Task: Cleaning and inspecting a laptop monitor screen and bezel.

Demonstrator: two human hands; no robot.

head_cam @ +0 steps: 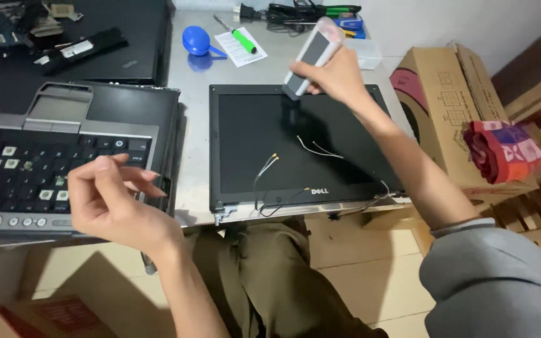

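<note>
My right hand [338, 77] grips a long grey and white block-shaped part [313, 55], tilted, with its lower end over the top edge of a detached black laptop screen panel [252, 134] that lies flat on the metal table [193, 94]. Thin loose wires [264, 172] trail across the screen. My left hand [113, 199] hovers over the front right corner of an opened laptop base [57, 156] with several keys missing; its fingers are curled loosely and I see nothing in them.
A blue air blower [196, 40], a green-handled screwdriver [240, 37] on paper, and cables sit at the table's back. Another black laptop [126, 37] lies far left. Cardboard boxes [446, 87] with a red cloth [502, 150] stand on the right. My knees are under the table.
</note>
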